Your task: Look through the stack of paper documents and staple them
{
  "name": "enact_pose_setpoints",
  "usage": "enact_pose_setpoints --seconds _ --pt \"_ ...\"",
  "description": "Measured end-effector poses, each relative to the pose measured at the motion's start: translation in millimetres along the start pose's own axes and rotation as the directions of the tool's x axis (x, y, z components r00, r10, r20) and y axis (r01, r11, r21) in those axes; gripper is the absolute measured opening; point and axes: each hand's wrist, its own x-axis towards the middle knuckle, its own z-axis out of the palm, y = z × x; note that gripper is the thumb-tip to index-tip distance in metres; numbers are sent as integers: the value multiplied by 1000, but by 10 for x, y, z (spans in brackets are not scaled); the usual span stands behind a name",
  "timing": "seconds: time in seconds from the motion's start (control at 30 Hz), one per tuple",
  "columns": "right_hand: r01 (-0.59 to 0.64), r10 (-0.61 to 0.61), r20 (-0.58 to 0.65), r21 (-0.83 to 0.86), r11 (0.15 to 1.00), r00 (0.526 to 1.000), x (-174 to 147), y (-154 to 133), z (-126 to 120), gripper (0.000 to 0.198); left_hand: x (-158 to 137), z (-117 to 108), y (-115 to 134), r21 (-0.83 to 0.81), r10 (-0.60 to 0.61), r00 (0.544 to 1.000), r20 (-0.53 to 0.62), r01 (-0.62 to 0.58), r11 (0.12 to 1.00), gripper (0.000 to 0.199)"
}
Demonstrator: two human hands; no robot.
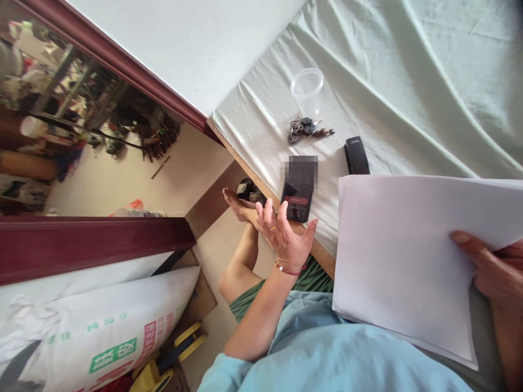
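Observation:
My right hand (490, 264) grips a stack of white paper sheets (400, 256) at its right side, thumb on top and fingers underneath. The sheets tilt over the table edge and my lap. My left hand (288, 239) is empty, its fingers spread, just in front of a black smartphone (297, 204) lying on the cloth. Part of the phone's screen is blurred out. Beyond the sheets sits a black stapler (357, 155), its near end hidden by the paper.
A bunch of keys (304, 129) lies beside a clear plastic cup (307, 90) on the pale tablecloth (384, 98). To the left are a dark red door frame (93, 242), a large white printed sack (122, 326) and black sandals (249, 190) on the floor.

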Motion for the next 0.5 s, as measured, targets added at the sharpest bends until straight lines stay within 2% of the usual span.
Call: enact_pose_setpoints --seconds 0.1,0.2,0.3,0.5 --pt "-39 40 -20 22 999 999 18 3 -1 40 84 -26 57 42 -22 998 60 20 999 82" --pt "-56 57 -15 70 996 998 46 28 1 43 255 -18 135 97 -26 982 185 8 995 97" --pt "-76 76 3 83 994 997 51 52 -5 43 461 17 230 162 -53 967 249 12 987 107" --pt "-79 78 20 77 994 997 32 65 -25 42 745 97 418 215 -76 952 296 12 977 94"
